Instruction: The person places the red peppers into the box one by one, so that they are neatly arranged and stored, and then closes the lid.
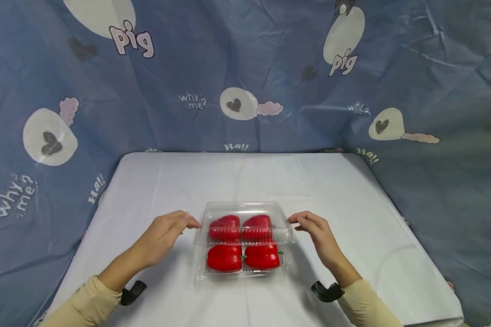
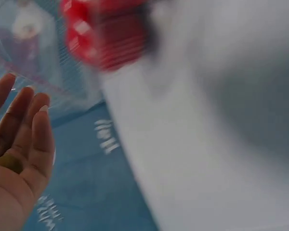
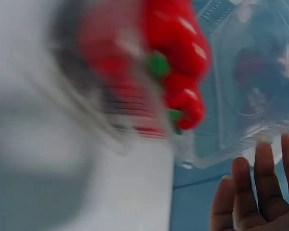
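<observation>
A clear plastic clamshell box (image 1: 203,273) holds several red bell peppers (image 1: 224,258) in two rows, the front ones showing green stems. Its hinged lid (image 1: 266,207) is raised at a slant, and its front edge passes across the back peppers in the head view. My left hand (image 1: 163,237) is at the lid's left edge, fingers extended with the tips right beside the plastic. On the other side, my right hand (image 1: 317,235) reaches to the lid's right edge with loosely straight fingers. Both wrist views show the fingers spread near the transparent lid (image 3: 248,96).
The box stands on a table with a white cloth (image 1: 180,177). A blue printed curtain (image 1: 294,131) hangs behind and along both sides. Black straps (image 1: 327,291) circle the wrists below cream sleeves (image 1: 368,304).
</observation>
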`<state>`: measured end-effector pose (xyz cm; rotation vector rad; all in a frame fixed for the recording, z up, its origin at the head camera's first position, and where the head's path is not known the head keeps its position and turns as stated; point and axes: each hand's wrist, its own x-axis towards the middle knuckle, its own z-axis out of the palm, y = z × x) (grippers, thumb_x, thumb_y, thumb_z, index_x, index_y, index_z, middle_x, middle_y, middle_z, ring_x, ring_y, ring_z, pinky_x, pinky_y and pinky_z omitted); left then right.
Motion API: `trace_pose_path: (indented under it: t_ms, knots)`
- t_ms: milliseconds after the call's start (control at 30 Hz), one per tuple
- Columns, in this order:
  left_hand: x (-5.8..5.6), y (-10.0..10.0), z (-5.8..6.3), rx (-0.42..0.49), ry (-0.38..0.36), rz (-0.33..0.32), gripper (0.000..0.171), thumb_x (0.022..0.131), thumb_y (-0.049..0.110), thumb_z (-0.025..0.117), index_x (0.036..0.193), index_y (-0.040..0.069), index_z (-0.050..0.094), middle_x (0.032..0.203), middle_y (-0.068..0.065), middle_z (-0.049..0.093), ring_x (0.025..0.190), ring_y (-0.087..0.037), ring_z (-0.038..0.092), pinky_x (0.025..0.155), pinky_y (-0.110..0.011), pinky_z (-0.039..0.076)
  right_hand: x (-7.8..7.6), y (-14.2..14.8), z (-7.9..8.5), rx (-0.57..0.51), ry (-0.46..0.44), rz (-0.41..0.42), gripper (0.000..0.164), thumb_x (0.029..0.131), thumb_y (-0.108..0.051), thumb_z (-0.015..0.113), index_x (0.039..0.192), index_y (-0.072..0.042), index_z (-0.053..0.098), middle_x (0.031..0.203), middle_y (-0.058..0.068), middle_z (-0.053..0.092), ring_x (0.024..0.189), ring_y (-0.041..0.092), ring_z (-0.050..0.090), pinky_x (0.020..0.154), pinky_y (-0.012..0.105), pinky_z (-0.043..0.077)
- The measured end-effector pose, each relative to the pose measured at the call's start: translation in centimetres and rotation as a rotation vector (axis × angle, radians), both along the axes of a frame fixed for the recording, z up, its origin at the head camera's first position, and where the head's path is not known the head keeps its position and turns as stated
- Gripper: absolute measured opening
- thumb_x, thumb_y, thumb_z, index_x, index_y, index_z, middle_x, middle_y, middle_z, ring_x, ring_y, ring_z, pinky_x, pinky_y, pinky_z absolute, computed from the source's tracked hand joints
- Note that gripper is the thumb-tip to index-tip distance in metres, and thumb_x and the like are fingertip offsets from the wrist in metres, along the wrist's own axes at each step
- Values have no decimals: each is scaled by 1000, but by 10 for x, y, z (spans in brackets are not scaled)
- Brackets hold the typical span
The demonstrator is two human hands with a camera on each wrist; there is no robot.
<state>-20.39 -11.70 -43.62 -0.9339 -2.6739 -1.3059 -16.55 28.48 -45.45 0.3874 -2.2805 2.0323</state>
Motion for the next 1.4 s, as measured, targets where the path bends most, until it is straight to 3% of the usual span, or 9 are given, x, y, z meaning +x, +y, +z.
trace_pose_path:
  t_ms: [233,400,533,700,833,900,1033,1167,1400]
  knots:
    - [24,2,-41,-77,0,-4,30,103,32,54,107,12,75,117,3,64,107,-15,62,77,-32,55,26,-1,-36,120,-65,-12,25,98,-6,54,119,0,65,122,18,63,117,29,55,93,31,48]
    - [36,4,-54,-88,22,24,31,91,31,73,115,12,73,121,2,58,105,-16,60,72,-29,55,38,0,-52,149,19,-1,36,92,5,60,127,0,61,129,19,56,116,35,55,89,33,51]
    - [44,5,-59,-47,-25,44,39,85,23,78,121,13,69,115,5,59,98,-18,61,68,-27,53,45,-2,-55,211,-65,-26,50,88,1,68,136,-6,54,126,16,57,108,33,59,85,33,52]
    - [52,7,-63,14,-197,52,53,87,30,77,134,17,56,107,4,63,91,-15,63,67,-27,53,50,-3,-56,186,-295,-33,57,91,-7,68,142,-2,44,106,17,63,90,26,64,74,32,55]
    - [54,10,-64,108,-457,50,70,90,32,74,145,10,37,101,-2,66,83,-18,66,61,-31,55,51,-4,-54,168,-391,7,28,94,-12,63,112,11,59,85,12,64,74,20,63,65,30,54]
    - [54,11,-63,158,-596,41,72,92,31,71,145,2,33,98,-6,68,80,-23,66,58,-34,54,50,-4,-53,168,-411,44,27,96,-14,61,95,13,61,76,8,62,68,17,60,63,30,53]
    - [54,9,-64,215,-816,-28,50,97,30,63,122,-12,52,92,-13,70,79,-26,68,58,-33,53,50,-4,-52,161,-430,96,30,96,-15,61,86,13,61,72,6,61,65,14,58,63,29,53]
    - [55,8,-64,232,-893,-98,39,101,29,57,98,-8,66,88,-12,70,80,-23,70,61,-30,53,49,-3,-54,149,-440,116,30,97,-14,60,89,14,62,76,9,63,66,14,60,63,30,54]
    - [58,12,-64,267,-871,-109,35,103,23,54,95,-10,64,83,-9,67,77,-22,70,62,-28,54,52,-2,-53,145,-451,113,31,97,-15,61,89,15,62,74,8,63,65,13,59,64,30,53]
